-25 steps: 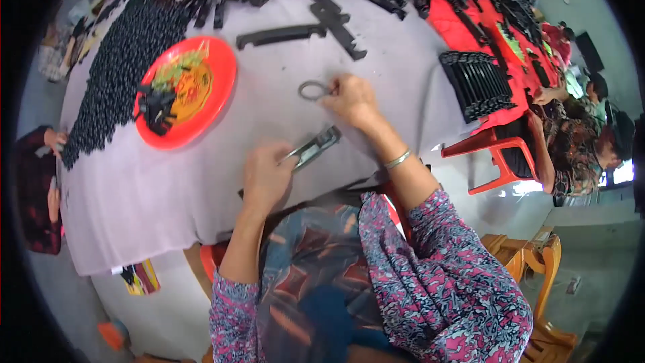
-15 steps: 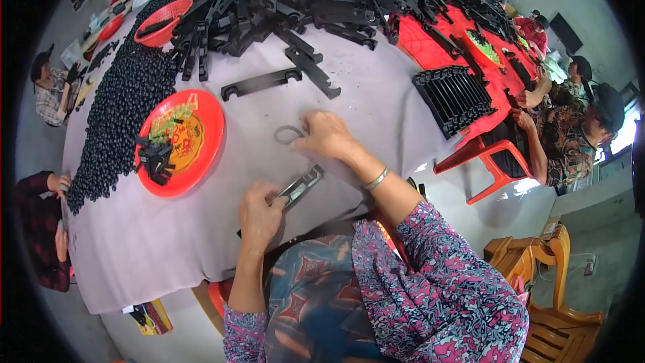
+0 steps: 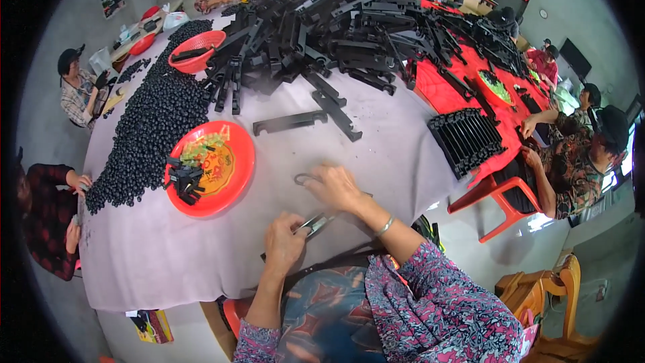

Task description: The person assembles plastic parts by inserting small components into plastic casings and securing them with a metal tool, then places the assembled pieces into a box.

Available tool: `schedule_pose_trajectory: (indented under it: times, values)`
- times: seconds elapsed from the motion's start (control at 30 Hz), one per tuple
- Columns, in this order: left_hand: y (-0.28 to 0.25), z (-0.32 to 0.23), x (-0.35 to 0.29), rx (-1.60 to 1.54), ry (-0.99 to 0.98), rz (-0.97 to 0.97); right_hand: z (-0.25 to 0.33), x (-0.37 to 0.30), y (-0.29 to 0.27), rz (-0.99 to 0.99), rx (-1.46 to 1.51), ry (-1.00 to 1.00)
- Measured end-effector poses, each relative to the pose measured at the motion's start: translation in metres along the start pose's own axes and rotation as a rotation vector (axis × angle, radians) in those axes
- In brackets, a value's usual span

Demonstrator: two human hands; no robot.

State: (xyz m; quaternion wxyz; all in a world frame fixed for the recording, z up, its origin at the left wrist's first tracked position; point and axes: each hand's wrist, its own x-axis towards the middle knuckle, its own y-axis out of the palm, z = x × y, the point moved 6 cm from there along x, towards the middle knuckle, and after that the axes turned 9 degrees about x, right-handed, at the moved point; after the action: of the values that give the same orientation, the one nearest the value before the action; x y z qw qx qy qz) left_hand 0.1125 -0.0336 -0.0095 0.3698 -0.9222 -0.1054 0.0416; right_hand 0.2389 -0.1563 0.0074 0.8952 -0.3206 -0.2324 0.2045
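My left hand (image 3: 283, 242) is closed around a long black plastic bar (image 3: 314, 223) with a shiny pale stretch near its far end. The bar lies low over the near edge of the table, slanting up to the right. Just beyond it, my right hand (image 3: 338, 187) is closed with a dark ring-shaped loop (image 3: 304, 179) sticking out at its left side. A short dark end shows on the other side of that hand; whether it belongs to the loop I cannot tell. Left of my hands sits a red plate (image 3: 246, 154) with small black pieces and pale green bits.
Two loose black bars (image 3: 289, 123) lie ahead, before a big heap of bars (image 3: 336, 27). Small round black pieces (image 3: 151, 121) spread along the left, beside a red basket (image 3: 218, 39). Stacked bars (image 3: 467, 140) and a red stool (image 3: 494, 191) are right. Co-workers sit around.
The view has tilted up and shifted. My right hand, with the loop, has come closer to the bar in my left hand, and now sits over its far end.
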Motion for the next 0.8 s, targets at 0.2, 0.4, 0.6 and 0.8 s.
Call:
schedule_pose_trajectory:
  times: [0.2, 0.4, 0.6, 0.8]
  values:
    - [-0.003, -0.006, 0.001, 0.027, 0.023, 0.004, -0.015, -0.004, -0.018, -0.064, 0.026, 0.2]
    - [-0.002, -0.004, 0.004, 0.013, 0.02, 0.008, -0.007, -0.007, -0.057, -0.222, 0.09, 0.227]
    - [-0.002, -0.005, 0.003, 0.045, -0.024, 0.014, 0.007, -0.011, -0.078, -0.37, 0.901, -0.046]
    - [0.0, 0.001, -0.006, 0.041, -0.028, 0.011, 0.049, -0.019, -0.076, -0.15, 1.334, -0.149]
